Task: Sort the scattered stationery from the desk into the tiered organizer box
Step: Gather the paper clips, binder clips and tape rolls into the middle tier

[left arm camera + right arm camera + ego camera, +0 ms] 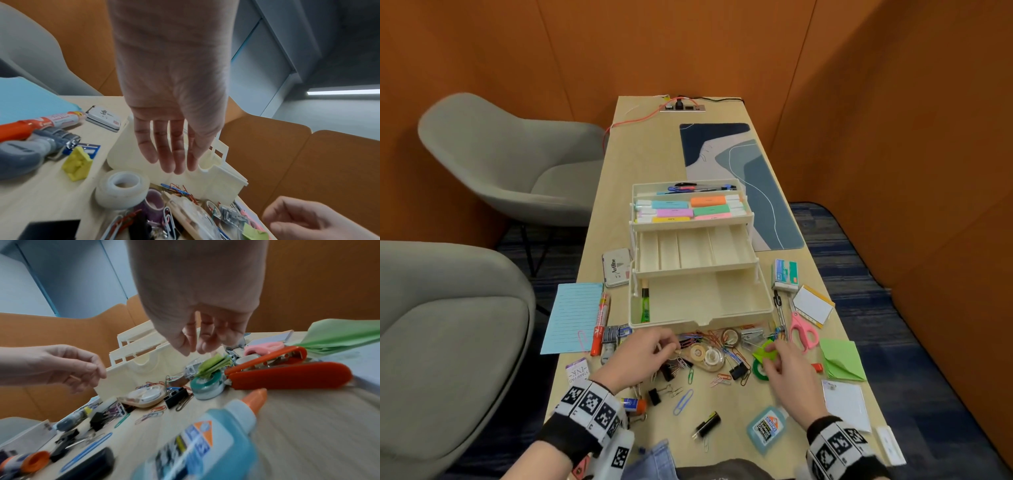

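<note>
The cream tiered organizer box (698, 301) stands open on the desk. Its top tier holds pens and highlighters (688, 209), and a green marker (645, 305) lies in the bottom tier. My left hand (671, 346) (172, 165) hovers just in front of the box, above a clear tape roll (121, 188) and paper clips (705, 337), its fingers straight and holding nothing. My right hand (774, 354) (193, 348) hangs loosely curled and empty over folded green sticky notes (213, 365) and a green tape roll (205, 386).
Around the hands lie a tape dispenser (709, 356), black binder clips (738, 370), an orange stapler (287, 374), pink scissors (803, 332), a glue bottle (765, 428), a red marker (601, 322), a blue notepad (573, 317) and green paper (840, 359). Grey chairs (448, 325) stand on the left.
</note>
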